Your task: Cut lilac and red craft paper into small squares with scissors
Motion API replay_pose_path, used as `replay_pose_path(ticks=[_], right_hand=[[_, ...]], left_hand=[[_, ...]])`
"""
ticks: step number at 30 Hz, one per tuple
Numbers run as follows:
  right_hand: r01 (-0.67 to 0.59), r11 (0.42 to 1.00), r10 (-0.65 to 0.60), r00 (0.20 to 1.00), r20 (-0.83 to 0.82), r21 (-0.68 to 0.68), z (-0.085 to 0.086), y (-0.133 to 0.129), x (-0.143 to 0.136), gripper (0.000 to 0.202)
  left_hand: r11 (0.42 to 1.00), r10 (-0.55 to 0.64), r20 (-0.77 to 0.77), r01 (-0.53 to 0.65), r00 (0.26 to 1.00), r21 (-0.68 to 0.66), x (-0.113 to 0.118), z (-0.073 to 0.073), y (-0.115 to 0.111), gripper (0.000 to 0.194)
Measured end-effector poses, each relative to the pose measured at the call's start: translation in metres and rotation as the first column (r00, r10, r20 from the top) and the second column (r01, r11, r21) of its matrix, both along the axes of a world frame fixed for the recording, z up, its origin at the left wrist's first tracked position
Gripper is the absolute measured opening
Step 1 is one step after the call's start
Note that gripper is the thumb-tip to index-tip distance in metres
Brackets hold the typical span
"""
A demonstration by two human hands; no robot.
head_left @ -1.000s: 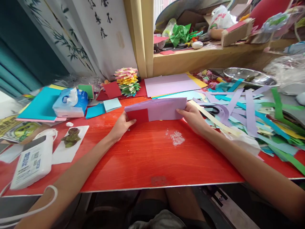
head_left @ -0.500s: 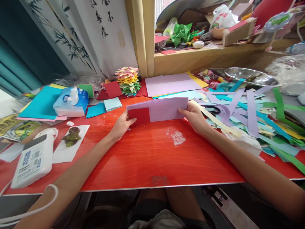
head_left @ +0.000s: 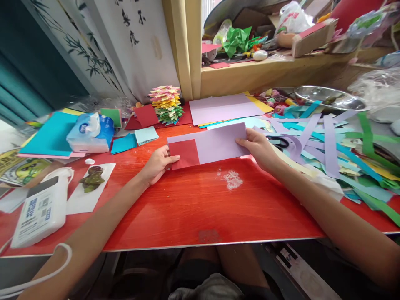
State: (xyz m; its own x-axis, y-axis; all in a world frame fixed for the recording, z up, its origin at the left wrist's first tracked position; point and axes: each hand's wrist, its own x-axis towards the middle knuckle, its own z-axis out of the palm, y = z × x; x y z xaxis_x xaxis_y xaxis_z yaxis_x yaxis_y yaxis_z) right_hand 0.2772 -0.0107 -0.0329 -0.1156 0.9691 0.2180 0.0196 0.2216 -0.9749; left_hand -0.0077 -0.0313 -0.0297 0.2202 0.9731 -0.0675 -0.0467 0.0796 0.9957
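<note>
"Both ends held?"

"Yes. The purple paper [head_left: 218, 143] stretches above the surface [head_left: 200, 208] between my left fingers [head_left: 171, 159], pinching the red square [head_left: 188, 153] against it, and right fingers [head_left: 242, 143], pinched on its other end."

Homelike craft corner, bamboo-print curtain [head_left: 108, 25], paper strips [head_left: 331, 146]

Blue tissue pack [head_left: 90, 135] off to my left, white boxy device [head_left: 43, 214] nearer to me, bamboo-printed white curtain [head_left: 103, 29] behind, steel dish [head_left: 348, 101] I can make out at back right, white plastic bag [head_left: 294, 18] I see up on the wooden ledge [head_left: 250, 75].
</note>
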Motion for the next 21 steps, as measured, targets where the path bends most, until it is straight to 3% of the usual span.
replay_pose_path(ticks=[10,13,15,17,19,21], right_hand=[[-0.028,0.994,0.021,0.997,-0.070,-0.105,0.004,-0.005,-0.003,0.028],[-0.024,0.996,0.026,0.999,0.029,-0.087,0.008,-0.003,-0.001,0.028],[0.060,0.998,-0.060,0.979,0.194,0.005,0.017,-0.002,0.007,0.028],[0.199,0.967,-0.246,0.887,0.392,0.156,0.030,-0.001,0.022,0.029],[0.297,0.913,-0.407,0.692,0.596,0.278,0.041,-0.001,0.042,0.025],[0.277,0.921,-0.379,0.467,0.799,0.275,0.044,0.000,0.063,0.012]], left_hand=[[1.000,-0.017,0.023,0.017,1.000,-0.022,0.005,0.006,-0.005,0.033],[1.000,0.000,0.041,0.000,0.999,-0.015,0.004,0.007,-0.004,0.033],[1.000,0.030,0.043,-0.029,0.999,-0.010,0.002,0.007,-0.003,0.031],[0.998,0.067,0.044,-0.066,0.997,-0.007,0.001,0.007,-0.001,0.030],[0.995,0.101,0.037,-0.101,0.994,-0.007,-0.001,0.007,0.000,0.030],[0.992,0.126,0.013,-0.126,0.992,-0.013,-0.002,0.006,0.002,0.031]])
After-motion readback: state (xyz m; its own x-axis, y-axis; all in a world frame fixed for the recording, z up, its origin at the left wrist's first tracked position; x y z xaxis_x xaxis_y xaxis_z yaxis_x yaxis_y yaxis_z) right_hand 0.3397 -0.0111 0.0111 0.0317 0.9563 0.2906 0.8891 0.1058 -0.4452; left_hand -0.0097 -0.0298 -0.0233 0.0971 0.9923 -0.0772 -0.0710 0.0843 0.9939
